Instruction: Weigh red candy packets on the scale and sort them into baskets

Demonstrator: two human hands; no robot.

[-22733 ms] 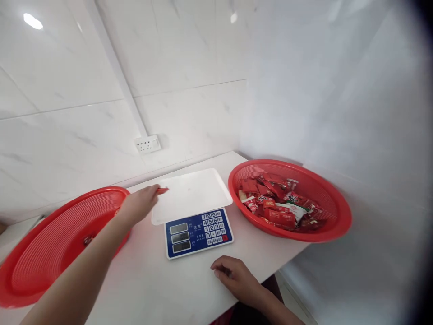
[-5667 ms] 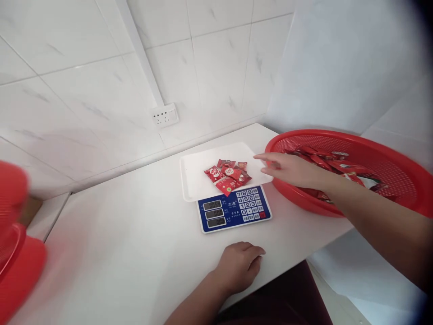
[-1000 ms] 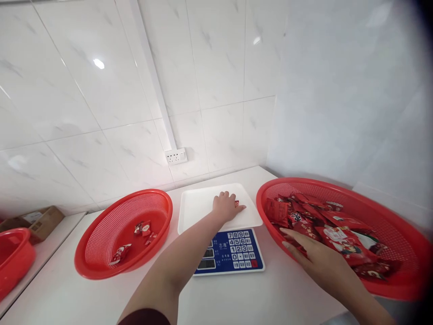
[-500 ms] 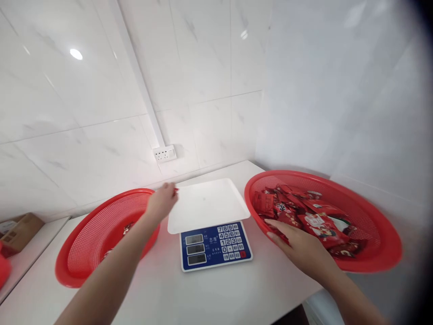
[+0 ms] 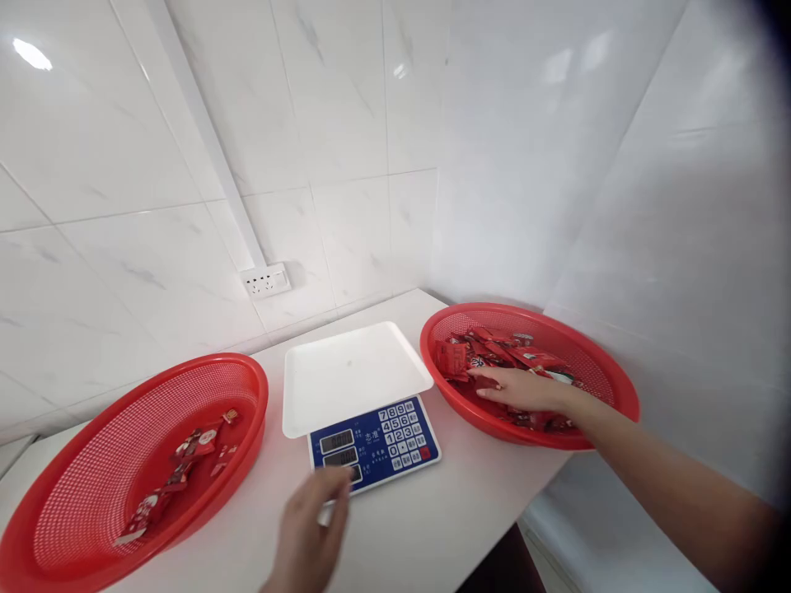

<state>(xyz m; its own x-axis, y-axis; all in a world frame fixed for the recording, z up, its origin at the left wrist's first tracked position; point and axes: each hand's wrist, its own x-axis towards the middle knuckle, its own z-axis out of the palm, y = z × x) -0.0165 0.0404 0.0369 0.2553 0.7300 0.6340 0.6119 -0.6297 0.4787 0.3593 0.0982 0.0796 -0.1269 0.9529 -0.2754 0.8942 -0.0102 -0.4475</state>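
My right hand [image 5: 522, 389] is inside the right red basket [image 5: 470, 416], its fingers stretched out over a heap of red packets [image 5: 451, 360]. Thumb and forefinger are apart, with red wrapping showing between them; no packet is clearly gripped. My left hand [image 5: 312, 523], slightly blurred, hovers in front of the digital scale [image 5: 383, 449], its fingertips overlapping the lower display. A gap shows between its thumb and fingers, and nothing is visible in it. The scale's white pan [image 5: 352, 371] bears nothing.
At the left stands another red basket [image 5: 80, 494] with several red packets [image 5: 203, 445] at its bottom. Both baskets and the scale are on a white table [image 5: 395, 527] against a tiled wall. A power socket [image 5: 265, 282] is fixed to the wall.
My left hand has come back from beside the pan to the scale's front; the small red item at its fingertips is no longer seen. My right hand has reached further over the packets. The view has turned.
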